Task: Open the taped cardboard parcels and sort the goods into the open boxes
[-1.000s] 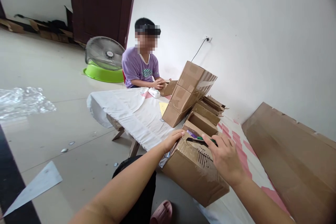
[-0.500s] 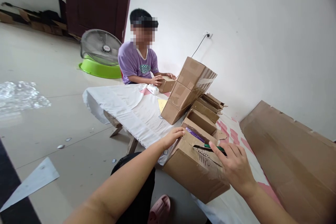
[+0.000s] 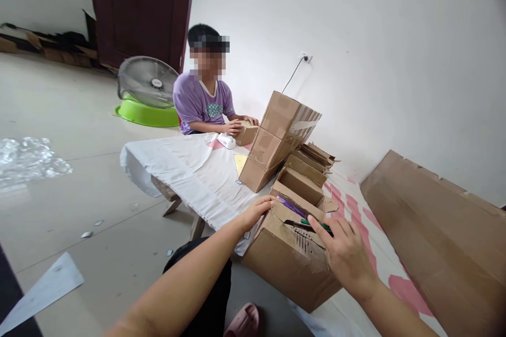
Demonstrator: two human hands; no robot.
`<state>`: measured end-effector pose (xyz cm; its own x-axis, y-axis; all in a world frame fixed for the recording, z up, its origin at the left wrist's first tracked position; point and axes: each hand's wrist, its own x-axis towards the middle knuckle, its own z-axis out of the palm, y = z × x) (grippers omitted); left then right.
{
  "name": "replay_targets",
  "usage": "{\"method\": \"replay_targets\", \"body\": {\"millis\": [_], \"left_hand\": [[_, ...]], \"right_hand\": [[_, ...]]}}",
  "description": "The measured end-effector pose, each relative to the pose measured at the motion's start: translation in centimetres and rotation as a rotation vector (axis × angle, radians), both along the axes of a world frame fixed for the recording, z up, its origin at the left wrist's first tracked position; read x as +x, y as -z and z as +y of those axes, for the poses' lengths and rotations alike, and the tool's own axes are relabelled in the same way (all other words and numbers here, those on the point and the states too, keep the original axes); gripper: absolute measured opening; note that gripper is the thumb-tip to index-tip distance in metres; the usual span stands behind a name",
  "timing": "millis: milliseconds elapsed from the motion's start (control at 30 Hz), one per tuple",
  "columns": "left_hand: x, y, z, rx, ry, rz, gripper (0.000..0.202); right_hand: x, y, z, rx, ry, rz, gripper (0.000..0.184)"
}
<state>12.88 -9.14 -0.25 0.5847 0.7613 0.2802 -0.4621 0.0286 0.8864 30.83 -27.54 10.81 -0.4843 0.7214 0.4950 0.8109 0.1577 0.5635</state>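
Observation:
My right hand (image 3: 348,250) is closed around a utility knife (image 3: 303,224) with a green handle. Its blade points left and lies at the top face of the nearest cardboard box (image 3: 290,266), beside a printed patch and torn, taped cardboard. With its fingers bent over the far left edge of that box, my left hand (image 3: 259,212) holds it at the corner. Something purple (image 3: 290,206) shows just behind that edge; what it is I cannot tell. The box overhangs the near side of the table.
Behind the near box stand an open box (image 3: 302,187) and a tilted stack of closed boxes (image 3: 272,137). Across the cloth-covered table (image 3: 177,168) a person (image 3: 203,100) rests both hands on a small box (image 3: 245,133). A large cardboard sheet (image 3: 435,231) leans at right.
My right hand and the knife have shifted slightly left across the box top. My left hand stays on the box edge. The whole view has tilted a little.

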Motion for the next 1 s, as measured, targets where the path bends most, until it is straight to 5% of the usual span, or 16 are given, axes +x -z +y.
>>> {"method": "replay_targets", "body": {"millis": [300, 567, 1000], "left_hand": [[0.4, 0.6, 0.2, -0.032, 0.001, -0.022, 0.033], [0.3, 0.4, 0.0, 0.003, -0.028, -0.028, 0.033], [0.6, -0.4, -0.6, 0.143, -0.118, -0.026, 0.030]], "right_hand": [[0.1, 0.2, -0.2, 0.015, -0.010, -0.005, 0.047], [-0.6, -0.4, 0.3, -0.166, -0.052, -0.080, 0.049], [4.7, 0.0, -4.1, -0.071, 0.014, -0.025, 0.048]]}}
